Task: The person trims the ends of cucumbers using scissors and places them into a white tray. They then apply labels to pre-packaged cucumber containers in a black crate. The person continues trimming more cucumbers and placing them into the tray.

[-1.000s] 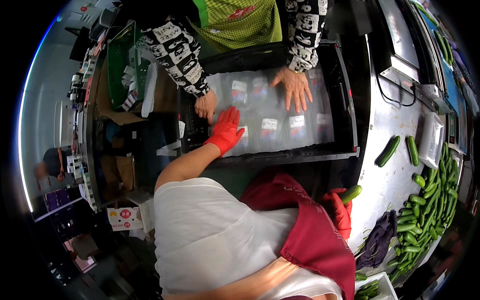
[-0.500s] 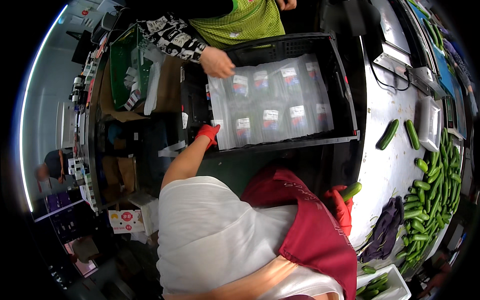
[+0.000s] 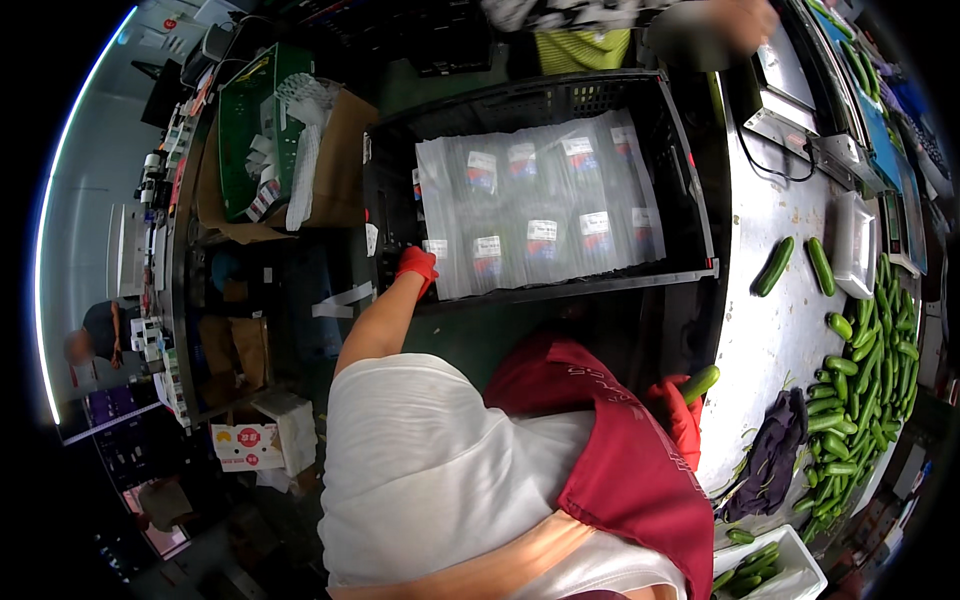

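My left hand [image 3: 417, 268], in a red glove, is at the near left corner of a black crate [image 3: 560, 292]. Its fingers are bent against the edge of the labelled, plastic-wrapped packs [image 3: 541, 240]; what they grip there is hidden. The packs lie in two rows in the crate, under or inside translucent wrapping. Beside the metal table, my right hand [image 3: 682, 425], also red-gloved, is closed around a green cucumber [image 3: 700, 384], whose end sticks out past the fingers.
Two cucumbers [image 3: 774, 267] lie on the metal table [image 3: 745, 330] at right, near a white tray [image 3: 853, 245], a dark cloth [image 3: 770, 450] and a large cucumber pile [image 3: 845, 430]. A green crate [image 3: 245, 140] stands far left. A co-worker's patterned sleeve [image 3: 560, 14] is at the top.
The co-worker's hand has left the packs, and that person has moved away to the upper right. My two hands stay almost in place, the right one with the cucumber.
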`<state>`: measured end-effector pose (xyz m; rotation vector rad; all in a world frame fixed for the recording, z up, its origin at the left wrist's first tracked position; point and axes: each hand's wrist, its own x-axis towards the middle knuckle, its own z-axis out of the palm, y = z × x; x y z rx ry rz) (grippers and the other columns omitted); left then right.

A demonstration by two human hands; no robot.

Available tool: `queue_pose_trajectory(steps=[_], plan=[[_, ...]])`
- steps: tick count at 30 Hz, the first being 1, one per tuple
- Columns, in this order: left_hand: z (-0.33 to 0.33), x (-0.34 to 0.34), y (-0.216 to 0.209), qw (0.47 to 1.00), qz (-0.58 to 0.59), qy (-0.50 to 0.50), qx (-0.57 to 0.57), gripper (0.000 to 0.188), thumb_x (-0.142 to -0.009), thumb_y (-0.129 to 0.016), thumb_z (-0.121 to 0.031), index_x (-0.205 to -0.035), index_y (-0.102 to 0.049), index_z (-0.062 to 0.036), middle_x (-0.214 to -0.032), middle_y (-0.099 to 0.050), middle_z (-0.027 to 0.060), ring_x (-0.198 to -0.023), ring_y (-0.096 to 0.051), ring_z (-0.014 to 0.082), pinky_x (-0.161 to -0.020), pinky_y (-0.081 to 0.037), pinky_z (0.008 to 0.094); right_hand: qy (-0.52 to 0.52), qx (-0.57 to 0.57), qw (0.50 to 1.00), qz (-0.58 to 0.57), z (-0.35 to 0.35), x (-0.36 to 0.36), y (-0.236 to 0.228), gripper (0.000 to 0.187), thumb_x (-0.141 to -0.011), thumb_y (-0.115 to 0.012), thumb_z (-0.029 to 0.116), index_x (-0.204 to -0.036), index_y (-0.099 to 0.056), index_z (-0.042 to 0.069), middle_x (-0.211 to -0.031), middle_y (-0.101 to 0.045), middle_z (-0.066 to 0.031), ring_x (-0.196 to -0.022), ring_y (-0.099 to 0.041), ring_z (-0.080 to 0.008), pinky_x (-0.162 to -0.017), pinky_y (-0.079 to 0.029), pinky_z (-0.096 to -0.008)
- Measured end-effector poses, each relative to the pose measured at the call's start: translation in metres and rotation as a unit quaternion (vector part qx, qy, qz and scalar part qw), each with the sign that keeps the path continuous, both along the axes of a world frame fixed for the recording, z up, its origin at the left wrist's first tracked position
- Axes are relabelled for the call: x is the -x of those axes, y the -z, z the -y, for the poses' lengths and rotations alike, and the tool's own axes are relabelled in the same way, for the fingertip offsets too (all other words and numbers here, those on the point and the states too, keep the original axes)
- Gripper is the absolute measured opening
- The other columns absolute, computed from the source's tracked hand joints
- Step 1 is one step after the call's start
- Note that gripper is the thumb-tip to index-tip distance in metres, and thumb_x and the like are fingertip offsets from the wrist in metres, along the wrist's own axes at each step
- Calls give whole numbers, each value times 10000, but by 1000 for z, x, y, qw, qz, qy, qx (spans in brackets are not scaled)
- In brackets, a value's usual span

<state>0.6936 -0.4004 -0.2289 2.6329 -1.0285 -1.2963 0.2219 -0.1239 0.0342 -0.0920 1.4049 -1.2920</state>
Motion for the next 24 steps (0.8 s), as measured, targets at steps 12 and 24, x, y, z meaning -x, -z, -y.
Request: queue_pose_trajectory(steps=[12,24], plan=[[-12,18,-34,999,-45,2,-6,373,-857,-656,-263,-1018,-628,72,-738,-667,202,-593,-686,301,-466,-519,380,-11,-7,999,-49,0,-7,1,131,-884,-654,128,-978,-579,75,-835,-616,-33,-761,-576,-116,-702,-452,-249],[-13,21,-38,995,-44,-74,53,302,-804,-683,-65,-1009,-587,135,-793,-661,222,-589,-668,330,-442,-489,393,-14,0,999,-47,-3,-3,10,170,-887,-654,174,-994,-577,66,-837,-622,-44,-765,-579,-128,-709,-454,-260]])
